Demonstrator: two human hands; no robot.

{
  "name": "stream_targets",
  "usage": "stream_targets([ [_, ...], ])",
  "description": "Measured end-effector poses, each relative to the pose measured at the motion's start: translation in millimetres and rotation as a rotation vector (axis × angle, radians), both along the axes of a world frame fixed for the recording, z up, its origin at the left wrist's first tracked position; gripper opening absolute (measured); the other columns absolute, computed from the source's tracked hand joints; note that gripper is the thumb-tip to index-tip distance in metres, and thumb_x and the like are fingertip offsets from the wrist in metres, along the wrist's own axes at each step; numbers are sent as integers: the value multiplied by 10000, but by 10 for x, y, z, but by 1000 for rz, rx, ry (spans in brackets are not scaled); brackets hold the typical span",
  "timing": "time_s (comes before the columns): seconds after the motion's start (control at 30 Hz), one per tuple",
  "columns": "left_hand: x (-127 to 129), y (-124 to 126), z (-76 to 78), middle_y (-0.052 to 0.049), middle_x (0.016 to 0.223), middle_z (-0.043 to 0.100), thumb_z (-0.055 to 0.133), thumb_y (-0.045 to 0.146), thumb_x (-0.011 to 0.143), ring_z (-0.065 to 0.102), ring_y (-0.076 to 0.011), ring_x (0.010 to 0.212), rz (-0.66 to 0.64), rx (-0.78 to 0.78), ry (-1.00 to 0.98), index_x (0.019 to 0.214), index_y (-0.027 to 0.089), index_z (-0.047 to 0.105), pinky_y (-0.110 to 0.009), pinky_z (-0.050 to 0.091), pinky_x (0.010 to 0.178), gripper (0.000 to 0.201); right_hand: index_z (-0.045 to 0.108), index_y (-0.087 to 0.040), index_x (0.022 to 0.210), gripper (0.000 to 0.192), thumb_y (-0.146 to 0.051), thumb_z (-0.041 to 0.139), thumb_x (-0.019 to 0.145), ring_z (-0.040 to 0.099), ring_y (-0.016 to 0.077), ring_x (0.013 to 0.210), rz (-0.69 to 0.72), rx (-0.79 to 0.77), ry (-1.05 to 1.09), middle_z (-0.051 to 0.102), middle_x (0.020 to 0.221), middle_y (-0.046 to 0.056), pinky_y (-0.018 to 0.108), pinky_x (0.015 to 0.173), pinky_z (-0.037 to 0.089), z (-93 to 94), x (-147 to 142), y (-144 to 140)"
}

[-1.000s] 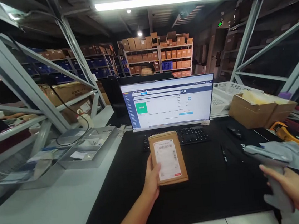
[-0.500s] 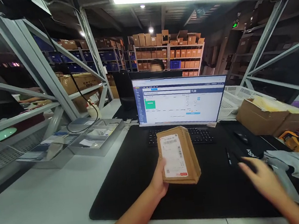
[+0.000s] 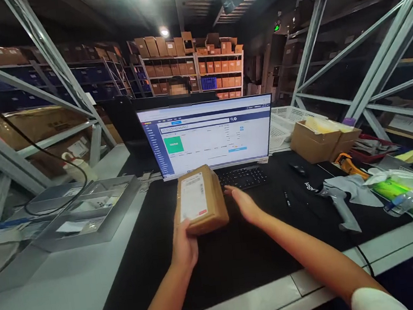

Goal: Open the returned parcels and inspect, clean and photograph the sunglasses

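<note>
Fingers of the left hand (image 3: 184,247) clamp the brown labelled cardboard parcel (image 3: 199,200), lifted, while the right hand (image 3: 245,205) reaches spread, not touching.

Two bare forearms in view, no gloves. Left hand (image 3: 184,247): bare, no watch, ring or band visible; forearm uncovered down to the frame edge. Right hand (image 3: 245,204): bare too, nothing on wrist or fingers. Right arm is uncovered up to a white short sleeve (image 3: 374,302), plain fabric, edge only, bottom right corner.
</note>
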State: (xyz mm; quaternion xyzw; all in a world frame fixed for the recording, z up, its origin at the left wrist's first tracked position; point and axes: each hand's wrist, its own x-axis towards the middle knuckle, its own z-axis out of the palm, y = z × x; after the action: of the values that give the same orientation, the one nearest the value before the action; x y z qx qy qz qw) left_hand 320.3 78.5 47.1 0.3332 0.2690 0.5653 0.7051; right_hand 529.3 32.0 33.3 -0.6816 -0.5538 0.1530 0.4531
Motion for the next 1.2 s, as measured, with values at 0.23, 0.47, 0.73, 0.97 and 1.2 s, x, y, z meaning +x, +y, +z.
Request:
stream_targets([
  [0.23, -119, 135, 140, -59, 1285, 695, 717, 385, 748, 541, -304, 1337, 89, -94, -27, 1238, 218, 654, -414, 466, 1103, 521, 558, -140, 1400, 515, -397, 533, 954, 320, 363, 1475, -120, -117, -369, 589, 1420, 182, 675, 1189, -35, -76, 629, 464],
  [0.47, -228, 180, 331, -39, 1116, 761, 536, 364, 920, 695, -199, 1071, 121, -205, -75, 1190, 201, 687, -265, 568, 828, 350, 380, -100, 1516, 584, -374, 390, 1001, 292, 358, 1492, -146, -162, -476, 479, 1523, 188, 696, 1182, 91, -256, 503, 72],
  [0.73, -675, 374, 1260, -47, 1063, 776, 573, 374, 923, 716, -212, 1013, 258, -19, -39, 1133, 168, 701, -322, 543, 951, 320, 318, -147, 1547, 616, -389, 353, 982, 295, 348, 1502, -27, -143, -559, 450, 1546, 163, 683, 1170, 218, -783, 351, -212],
  [0.97, -1446, 668, 2398, -92, 932, 753, 371, 539, 984, 720, -271, 931, 253, 106, 117, 1099, 145, 666, -496, 549, 940, 506, 157, -140, 1609, 738, -430, 301, 945, 364, 373, 1468, -91, -119, -490, 450, 1529, 189, 665, 1116, 336, -1061, 569, -54],
  [1.2, -1784, 580, 3222, -107, 1134, 688, 275, 452, 982, 595, -413, 1199, 316, 275, 385, 1301, 56, 569, -613, 441, 921, 587, 226, -129, 1597, 727, -373, 362, 927, 373, 387, 1459, -113, -130, -451, 446, 1528, 206, 664, 1112, 339, -938, 487, -94],
])
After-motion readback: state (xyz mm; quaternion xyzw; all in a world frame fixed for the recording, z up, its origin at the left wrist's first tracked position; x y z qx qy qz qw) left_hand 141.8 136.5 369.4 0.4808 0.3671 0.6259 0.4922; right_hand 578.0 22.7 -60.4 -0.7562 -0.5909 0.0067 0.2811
